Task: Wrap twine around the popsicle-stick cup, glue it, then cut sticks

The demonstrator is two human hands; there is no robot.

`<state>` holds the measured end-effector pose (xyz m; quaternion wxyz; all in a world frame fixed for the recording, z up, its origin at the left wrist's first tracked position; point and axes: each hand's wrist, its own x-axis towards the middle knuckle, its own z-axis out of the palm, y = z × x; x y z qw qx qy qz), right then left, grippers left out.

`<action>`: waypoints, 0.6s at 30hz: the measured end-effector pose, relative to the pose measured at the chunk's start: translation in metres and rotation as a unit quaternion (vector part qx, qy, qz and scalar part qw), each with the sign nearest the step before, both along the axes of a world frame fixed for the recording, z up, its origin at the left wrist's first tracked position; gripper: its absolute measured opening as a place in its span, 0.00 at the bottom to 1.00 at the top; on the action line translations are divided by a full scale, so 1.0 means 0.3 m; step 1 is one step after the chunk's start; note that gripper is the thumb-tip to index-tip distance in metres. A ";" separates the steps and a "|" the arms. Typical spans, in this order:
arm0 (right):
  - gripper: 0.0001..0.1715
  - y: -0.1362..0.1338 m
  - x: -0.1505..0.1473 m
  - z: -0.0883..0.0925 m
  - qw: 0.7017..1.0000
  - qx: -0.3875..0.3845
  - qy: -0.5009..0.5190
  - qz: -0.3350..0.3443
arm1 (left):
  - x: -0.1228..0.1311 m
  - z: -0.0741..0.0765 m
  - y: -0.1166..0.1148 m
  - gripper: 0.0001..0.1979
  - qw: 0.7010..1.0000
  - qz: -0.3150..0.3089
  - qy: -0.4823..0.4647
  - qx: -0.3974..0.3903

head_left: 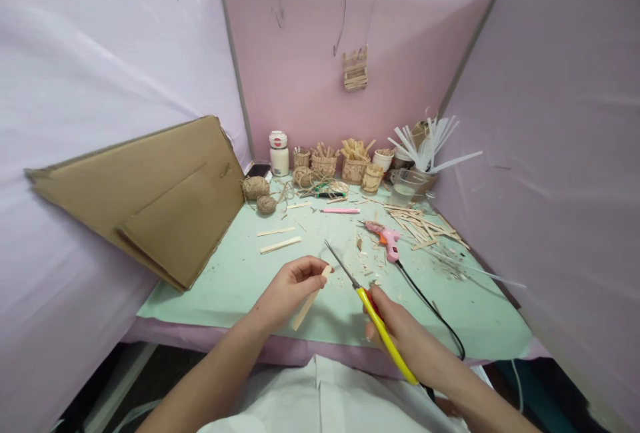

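Near the front of the green-covered table, my left hand [295, 284] pinches a flat wooden stick [307, 310] near its upper end; the stick slants down toward the table's front edge. To its right, my right hand [393, 326] is wrapped round yellow-handled scissors [384, 334]. Their long metal blades point up and to the left, apart from the stick. Part of the right hand's fingers is hidden behind the handle. Beyond my left hand, two pale sticks [281, 245] lie on the table.
A pink glue gun [389, 240] with a black cord lies right of the scissors. Loose sticks [420, 225] are piled at the right. Twine balls [256, 187] and stick-filled baskets [355, 170] stand at the back. Cardboard [170, 206] leans at the left.
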<state>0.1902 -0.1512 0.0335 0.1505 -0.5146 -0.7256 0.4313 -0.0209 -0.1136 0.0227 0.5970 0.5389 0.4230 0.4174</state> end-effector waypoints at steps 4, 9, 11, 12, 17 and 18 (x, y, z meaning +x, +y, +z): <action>0.14 -0.001 0.006 0.000 0.999 0.010 -0.037 -0.013 | 0.000 0.003 0.001 0.08 1.000 0.004 0.003 -0.004; 0.16 -0.002 0.007 -0.004 0.996 0.029 -0.075 -0.027 | -0.002 0.013 0.001 0.04 1.000 0.008 0.020 0.001; 0.16 -0.003 0.004 0.001 0.996 0.028 -0.083 -0.031 | -0.002 0.014 0.000 0.04 1.000 0.007 0.022 0.003; 0.16 -0.003 0.003 0.005 0.995 0.027 -0.086 -0.032 | -0.002 0.013 0.000 0.04 1.000 0.005 0.022 0.004; 0.17 -0.004 -0.004 0.014 0.995 0.021 -0.089 -0.037 | 0.002 0.010 0.000 0.05 1.000 0.001 0.020 0.008; 0.17 -0.004 -0.005 0.013 0.995 0.018 -0.090 -0.037 | 0.003 0.010 0.001 0.05 1.000 0.001 0.019 0.009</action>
